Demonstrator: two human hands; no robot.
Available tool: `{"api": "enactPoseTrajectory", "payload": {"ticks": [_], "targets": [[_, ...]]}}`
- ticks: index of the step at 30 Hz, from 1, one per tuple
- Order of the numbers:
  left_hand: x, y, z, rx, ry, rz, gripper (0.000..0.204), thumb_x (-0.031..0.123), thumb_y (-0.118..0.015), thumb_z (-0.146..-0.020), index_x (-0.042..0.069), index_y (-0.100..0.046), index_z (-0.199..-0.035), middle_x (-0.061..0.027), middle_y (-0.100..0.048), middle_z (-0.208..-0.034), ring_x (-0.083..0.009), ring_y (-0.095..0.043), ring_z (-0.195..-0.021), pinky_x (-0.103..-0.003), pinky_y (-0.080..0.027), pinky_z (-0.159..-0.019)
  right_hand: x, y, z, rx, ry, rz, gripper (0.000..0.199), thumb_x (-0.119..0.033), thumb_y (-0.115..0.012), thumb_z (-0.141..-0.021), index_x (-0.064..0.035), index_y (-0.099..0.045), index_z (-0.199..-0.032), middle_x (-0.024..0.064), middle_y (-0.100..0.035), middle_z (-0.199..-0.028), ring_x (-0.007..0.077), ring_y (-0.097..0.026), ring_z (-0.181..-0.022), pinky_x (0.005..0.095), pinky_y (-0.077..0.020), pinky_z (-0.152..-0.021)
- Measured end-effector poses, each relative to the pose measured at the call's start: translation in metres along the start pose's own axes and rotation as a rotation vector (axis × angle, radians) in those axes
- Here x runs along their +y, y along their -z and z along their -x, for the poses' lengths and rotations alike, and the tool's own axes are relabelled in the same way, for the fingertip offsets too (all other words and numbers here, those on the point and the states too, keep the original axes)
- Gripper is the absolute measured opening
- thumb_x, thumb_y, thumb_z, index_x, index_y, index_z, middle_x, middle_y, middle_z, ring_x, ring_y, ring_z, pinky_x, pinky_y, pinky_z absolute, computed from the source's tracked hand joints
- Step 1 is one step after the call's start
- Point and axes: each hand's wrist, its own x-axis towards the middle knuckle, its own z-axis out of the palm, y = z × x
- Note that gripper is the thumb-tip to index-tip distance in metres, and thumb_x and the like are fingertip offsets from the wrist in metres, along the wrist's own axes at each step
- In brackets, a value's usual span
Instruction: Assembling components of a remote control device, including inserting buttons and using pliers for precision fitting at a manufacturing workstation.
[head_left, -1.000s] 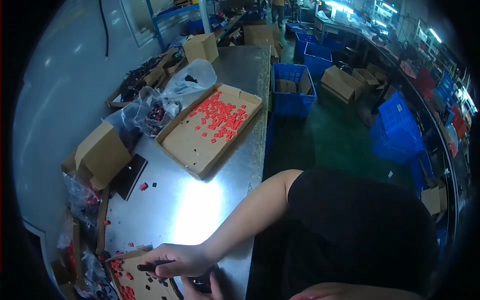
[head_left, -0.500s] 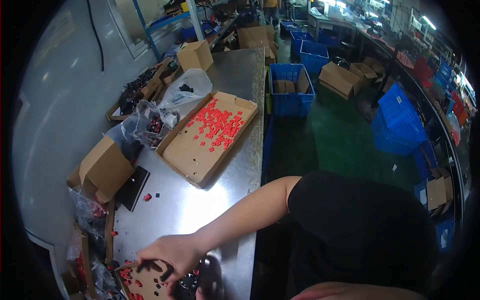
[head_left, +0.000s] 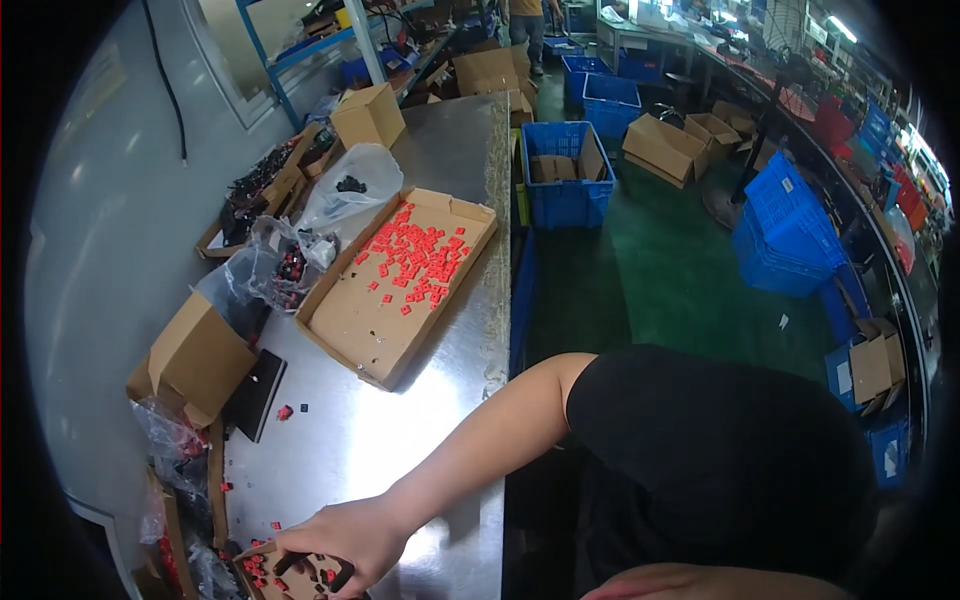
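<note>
My right hand (head_left: 345,545) reaches from the right over a small cardboard tray (head_left: 247,581) at the bottom left. Its fingers are bent down and apart, with black coverings at the tips, and I make out nothing held between them. Small red pieces (head_left: 258,572) and black ones lie in this tray, partly hidden by the hand. Of my left arm only a strip of forearm (head_left: 680,583) shows at the lower edge; my left hand is out of the picture.
A larger cardboard tray (head_left: 335,325) with many red pieces (head_left: 415,255) lies on the metal table (head_left: 430,450). Plastic bags (head_left: 355,190), a dark flat object (head_left: 258,395) and cardboard boxes (head_left: 195,360) line the wall side. Blue crates (head_left: 568,190) stand on the green floor.
My right hand has moved lower over the small tray. A round dark part and fingertips beside it at the bottom edge are no longer seen. The whole view has shifted slightly.
</note>
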Motion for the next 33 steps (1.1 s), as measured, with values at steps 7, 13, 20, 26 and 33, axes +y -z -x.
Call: {"api": "enactPoseTrajectory", "payload": {"ticks": [7, 13, 20, 26, 33], "targets": [[0.005, 0.004, 0.006, 0.061, 0.142, 0.218, 0.081, 0.02, -0.077, -0.091, -0.005, -0.033, -0.155, -0.0248, -0.052, -0.146, -0.035, -0.052, -0.136, -0.044, -0.04, -0.115, -0.001, 0.012, -0.003, -0.307, 0.329, 0.179, 0.053, -0.025, -0.081, -0.086, -0.0147, -0.059, -0.134, 0.0157, -0.069, -0.112, 0.0403, -0.066, -0.093, 0.0449, -0.054, -0.078], [0.009, 0.003, 0.006, 0.103, 0.264, 0.413, 0.081, 0.02, -0.077, -0.091, -0.005, -0.033, -0.155, -0.0249, -0.051, -0.147, -0.0356, -0.051, -0.136, -0.044, -0.039, -0.116, 0.014, 0.01, -0.001, -0.512, 0.282, 0.366, 0.044, -0.026, -0.079, -0.077, -0.01, -0.062, -0.113, 0.0143, -0.07, -0.096, 0.0403, -0.068, -0.091, 0.0505, -0.0529, -0.076], [-0.008, 0.019, -0.003, -0.031, -0.321, -0.645, 0.074, 0.019, -0.076, -0.092, -0.007, -0.04, -0.151, -0.0268, -0.05, -0.147, -0.037, -0.05, -0.139, -0.044, -0.039, -0.117, 0.0, 0.022, -0.006, -0.112, -0.066, 0.216, 0.032, -0.024, -0.075, -0.081, -0.0052, -0.057, -0.101, 0.0173, -0.068, -0.084, 0.0431, -0.066, -0.084, 0.051, -0.0505, -0.072], [0.0, 0.003, 0.011, 0.112, -0.178, -0.399, 0.068, 0.017, -0.072, -0.094, -0.008, -0.042, -0.149, -0.0269, -0.052, -0.147, -0.036, -0.052, -0.136, -0.043, -0.04, -0.116, 0.013, 0.014, -0.015, -0.242, -0.316, 0.091, 0.034, -0.025, -0.072, -0.083, -0.0039, -0.061, -0.108, 0.0204, -0.069, -0.097, 0.0383, -0.067, -0.095, 0.0463, -0.0506, -0.081], [-0.04, -0.015, 0.012, 0.249, 0.2, 0.148, 0.068, 0.008, -0.085, -0.08, 0.0, -0.054, -0.14, -0.0144, -0.061, -0.133, -0.0242, -0.06, -0.12, -0.036, -0.048, -0.105, 0.007, 0.033, -0.01, 0.161, -0.261, 0.171, 0.055, -0.026, -0.081, -0.084, -0.0051, -0.057, -0.129, 0.0119, -0.065, -0.094, 0.0241, -0.066, -0.077, 0.0381, -0.0529, -0.071]]}}
